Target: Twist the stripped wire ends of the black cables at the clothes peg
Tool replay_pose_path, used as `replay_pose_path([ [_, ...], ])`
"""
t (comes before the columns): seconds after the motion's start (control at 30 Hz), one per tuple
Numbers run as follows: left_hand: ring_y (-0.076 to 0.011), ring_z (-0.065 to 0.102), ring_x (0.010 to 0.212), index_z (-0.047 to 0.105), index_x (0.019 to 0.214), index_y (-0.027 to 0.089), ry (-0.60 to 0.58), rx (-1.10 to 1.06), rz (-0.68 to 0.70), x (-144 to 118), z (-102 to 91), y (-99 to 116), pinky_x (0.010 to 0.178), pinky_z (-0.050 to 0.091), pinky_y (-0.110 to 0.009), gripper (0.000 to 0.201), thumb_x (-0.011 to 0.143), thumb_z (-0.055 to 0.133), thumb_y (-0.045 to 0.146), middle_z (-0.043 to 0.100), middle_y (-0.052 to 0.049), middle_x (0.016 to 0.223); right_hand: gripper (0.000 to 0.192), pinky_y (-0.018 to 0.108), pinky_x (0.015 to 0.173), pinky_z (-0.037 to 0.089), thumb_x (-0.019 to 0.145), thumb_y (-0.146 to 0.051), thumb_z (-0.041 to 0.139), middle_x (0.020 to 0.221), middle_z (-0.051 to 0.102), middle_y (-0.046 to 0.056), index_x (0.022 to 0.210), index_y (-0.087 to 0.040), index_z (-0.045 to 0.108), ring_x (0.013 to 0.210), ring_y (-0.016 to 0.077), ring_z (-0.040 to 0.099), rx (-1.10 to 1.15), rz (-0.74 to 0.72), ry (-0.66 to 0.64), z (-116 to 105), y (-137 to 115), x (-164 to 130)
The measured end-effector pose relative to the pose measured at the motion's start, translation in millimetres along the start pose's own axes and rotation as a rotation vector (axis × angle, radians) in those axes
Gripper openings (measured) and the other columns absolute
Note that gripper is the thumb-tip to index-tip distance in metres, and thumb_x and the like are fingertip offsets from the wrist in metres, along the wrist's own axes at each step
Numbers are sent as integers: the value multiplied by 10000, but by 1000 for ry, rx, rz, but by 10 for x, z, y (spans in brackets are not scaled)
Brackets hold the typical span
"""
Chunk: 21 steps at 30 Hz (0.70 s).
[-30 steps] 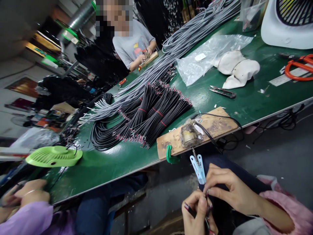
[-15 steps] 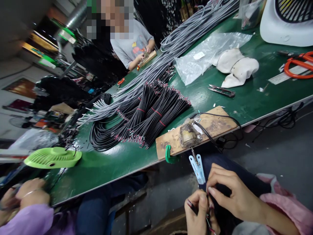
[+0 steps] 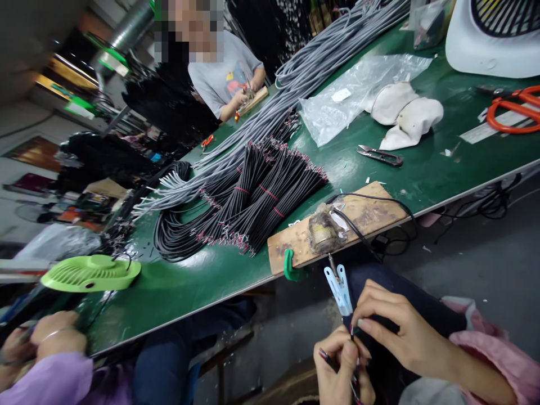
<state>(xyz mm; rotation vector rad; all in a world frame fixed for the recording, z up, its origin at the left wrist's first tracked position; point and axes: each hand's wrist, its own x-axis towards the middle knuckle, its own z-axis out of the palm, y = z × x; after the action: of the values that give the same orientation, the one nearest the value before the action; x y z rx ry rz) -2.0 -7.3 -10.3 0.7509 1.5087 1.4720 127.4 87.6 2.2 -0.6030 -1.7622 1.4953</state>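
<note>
Below the bench edge, the person's left hand (image 3: 340, 371) is closing its grip around a thin black cable (image 3: 327, 359), thumb pressing down on it near the stripped end. The right hand (image 3: 394, 332) is pinching that same cable end between thumb and forefinger, its grip clenched on the fine wires just where the two hands are meeting. The cable is sitting in the lap, well below the green bench (image 3: 177, 287), and its tip is too small to make out clearly. Just above the hands, a pale blue clip (image 3: 338, 288) is hanging under a soldering iron tip (image 3: 333, 263) that is jutting out from a wooden board (image 3: 337, 225). The board is lying on the bench edge, held by a green clamp (image 3: 290, 265). Beside the board, bundles of black cables (image 3: 261, 197) tied with red bands are lying across the bench, with long grey cables (image 3: 304, 73) running behind them. Thread snips (image 3: 379, 156) are resting near a white cloth (image 3: 405, 112) and a clear plastic bag (image 3: 354, 95). Orange scissors (image 3: 512, 109) are lying at the right, by a white fan (image 3: 493, 39). A green fan (image 3: 90, 273) is sitting at the left, near a co-worker's hands (image 3: 42, 340) in a purple sleeve. Another person in a grey shirt (image 3: 223, 76) is working at the far end.
</note>
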Motion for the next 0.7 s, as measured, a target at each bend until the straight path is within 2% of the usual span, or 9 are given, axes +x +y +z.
replay_pose_path([
  [0.07,-67,383,409,704,505,148,22,-32,-31,-7,20,18,419,273,-196,474,772,710,539,505,-3,449,157,359,804,406,951,-168,525,792,649,50,872,-157,660,776,184,562,10,-18,26,-6,16,18],
  [0.2,-22,324,289,705,554,148,45,-175,-185,-30,80,73,281,167,-151,413,707,772,526,525,7,480,127,334,760,404,937,-154,565,778,651,45,874,-154,675,774,177,557,11,-80,38,8,19,34],
  [0.3,-22,352,262,683,560,146,66,-176,-216,-34,85,83,257,194,-144,409,687,792,519,549,5,485,144,341,786,395,948,-135,532,785,631,41,885,-157,660,780,174,539,-19,-113,37,13,-4,23],
  [0.4,-21,357,268,674,587,149,50,-124,-197,-19,49,64,286,239,-141,377,683,811,486,503,36,438,175,354,809,393,964,-170,485,800,592,41,864,-156,628,781,174,528,47,-35,15,19,-6,18],
  [0.47,-16,332,254,671,635,168,13,-153,-218,-1,31,56,281,232,-144,343,698,802,479,489,55,452,204,327,752,411,966,-266,493,822,562,41,843,-155,614,768,170,525,240,98,-36,30,27,25],
  [0.53,-22,359,279,680,636,184,-6,-170,-159,20,30,67,301,259,-151,315,687,813,465,516,49,493,269,296,691,417,921,-397,564,813,546,32,821,-150,606,745,164,528,520,262,-137,40,82,45],
  [0.6,-55,455,377,709,599,194,16,-114,0,41,35,99,381,339,-167,276,644,849,427,553,28,515,371,286,669,418,829,-506,651,756,545,18,782,-142,601,703,159,529,736,382,-239,33,129,91],
  [0.67,-79,496,451,741,587,205,65,-19,130,59,33,151,440,367,-180,220,603,880,374,579,13,516,407,277,662,407,786,-537,685,712,551,5,769,-138,608,678,151,517,775,422,-242,-4,134,176],
  [0.7,-78,489,444,753,594,209,88,22,157,67,27,183,431,354,-183,197,593,887,354,586,12,520,407,271,654,396,803,-540,668,699,548,0,760,-139,613,669,145,503,716,409,-189,-32,115,233],
])
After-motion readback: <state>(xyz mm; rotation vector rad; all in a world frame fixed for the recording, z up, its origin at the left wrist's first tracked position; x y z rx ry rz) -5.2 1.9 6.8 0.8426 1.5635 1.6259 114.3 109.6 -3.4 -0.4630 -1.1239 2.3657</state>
